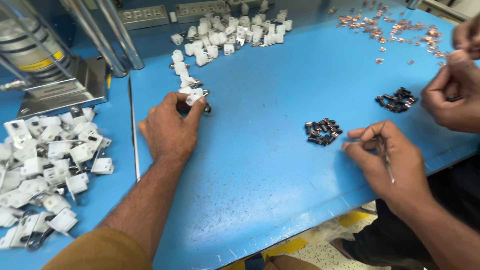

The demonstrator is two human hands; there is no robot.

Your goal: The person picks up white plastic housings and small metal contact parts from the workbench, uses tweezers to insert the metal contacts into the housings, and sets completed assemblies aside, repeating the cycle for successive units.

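My left hand [170,132] rests on the blue table [280,75], its fingertips pinching a small white plastic part [194,96] at the near end of a trail of the same parts. My right hand [387,160] hovers at the table's front right and holds a thin metal tool [386,160] that points toward me. Its fingertips are just right of a small pile of black screws [322,132], apart from them.
A heap of white plastic parts [235,30] lies at the back, another heap [45,160] at the left by a metal press base [65,85]. A second pile of black screws [396,100] and scattered copper pieces [395,27] lie at right, where another person's hands [455,95] work.
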